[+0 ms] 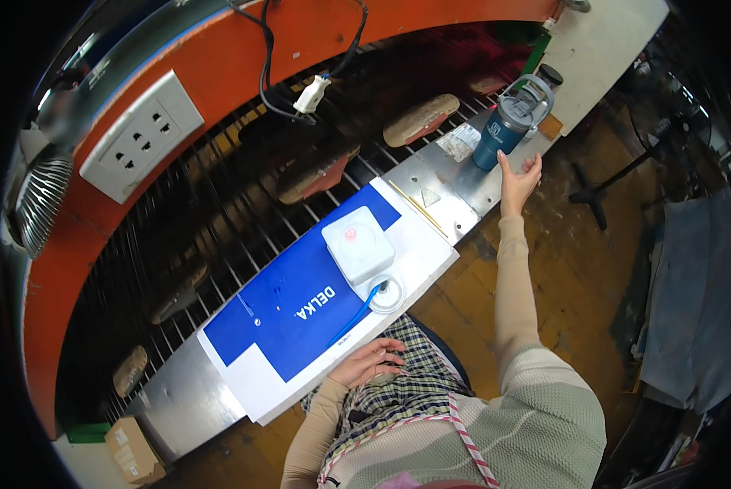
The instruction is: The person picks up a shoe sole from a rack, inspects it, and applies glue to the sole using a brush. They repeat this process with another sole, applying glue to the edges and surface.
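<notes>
My right hand (518,181) reaches out over the far right end of the metal ledge, fingers apart, thumb close to the base of a dark blue tumbler (496,137) with a grey lid and loop handle. Whether the thumb touches it, I cannot tell. My left hand (370,363) lies loosely spread in front of the checked apron (418,354), holding nothing visible. Beside it is a blue and white cardboard box (259,326). On the box sit a white square-topped container (359,244) and a round white pot (387,295) with a blue-handled tool (357,316) leaning in it.
A thin wooden stick (418,209) lies by the box's far end. Behind the ledge, sole-shaped pieces (421,120) rest on a rack of metal bars. A plug (311,94) hangs from a black cord near a socket panel (142,137). At right stands a dark metal stand (593,196).
</notes>
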The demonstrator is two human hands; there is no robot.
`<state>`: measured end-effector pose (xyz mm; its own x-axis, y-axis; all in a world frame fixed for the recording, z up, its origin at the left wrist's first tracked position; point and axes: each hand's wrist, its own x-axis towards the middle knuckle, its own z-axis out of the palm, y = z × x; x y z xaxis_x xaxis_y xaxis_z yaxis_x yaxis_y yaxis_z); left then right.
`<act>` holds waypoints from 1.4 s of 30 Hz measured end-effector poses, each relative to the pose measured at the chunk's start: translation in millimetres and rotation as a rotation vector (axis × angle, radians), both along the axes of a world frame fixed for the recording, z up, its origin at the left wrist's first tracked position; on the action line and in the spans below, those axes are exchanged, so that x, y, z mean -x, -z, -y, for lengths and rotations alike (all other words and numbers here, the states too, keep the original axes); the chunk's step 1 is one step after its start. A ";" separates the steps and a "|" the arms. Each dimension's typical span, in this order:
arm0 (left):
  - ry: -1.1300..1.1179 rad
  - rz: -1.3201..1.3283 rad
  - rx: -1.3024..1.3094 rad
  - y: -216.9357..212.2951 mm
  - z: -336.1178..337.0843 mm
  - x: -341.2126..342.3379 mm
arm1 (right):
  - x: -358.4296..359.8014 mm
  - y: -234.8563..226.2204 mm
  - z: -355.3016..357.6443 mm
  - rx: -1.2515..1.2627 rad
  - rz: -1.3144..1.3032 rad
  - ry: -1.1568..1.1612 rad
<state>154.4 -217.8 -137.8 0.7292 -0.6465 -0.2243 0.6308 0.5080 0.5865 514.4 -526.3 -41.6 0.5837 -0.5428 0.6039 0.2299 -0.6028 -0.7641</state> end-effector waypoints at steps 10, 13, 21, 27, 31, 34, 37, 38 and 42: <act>-0.070 0.031 -0.147 -2.9 10.9 -2.4 | -108.9 62.5 25.8 -0.159 0.020 -0.353; -0.072 0.111 -0.276 -10.6 15.3 -2.3 | -110.4 62.4 18.2 -0.155 0.057 -0.311; 0.102 0.391 -0.665 -23.8 26.2 -5.3 | -100.1 56.4 9.7 -0.311 0.027 -0.407; 0.104 0.530 -0.767 -21.3 32.4 1.4 | -81.8 52.3 3.7 -0.343 -0.044 -0.421; 0.141 0.608 -0.810 -25.8 28.8 5.4 | -69.8 49.0 4.3 -0.301 -0.072 -0.455; 0.113 0.583 -0.751 -39.3 22.8 10.2 | -50.0 38.7 6.7 -0.225 -0.092 -0.397; 0.023 0.539 -0.628 -61.3 10.3 15.2 | -7.5 15.8 11.2 -0.113 -0.067 -0.499; 0.014 0.537 -0.611 -70.8 4.8 15.6 | 11.4 5.0 12.1 -0.117 -0.117 -0.510; -0.169 0.477 -0.641 -121.0 -17.0 8.8 | 110.0 -36.7 2.3 -0.121 -0.231 -0.731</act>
<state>145.7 -200.8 -16.8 0.9160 -0.3704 -0.1541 0.1849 0.0490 0.9815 404.4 -528.6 -4.8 0.9229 -0.0251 0.3841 0.3639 -0.2689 -0.8918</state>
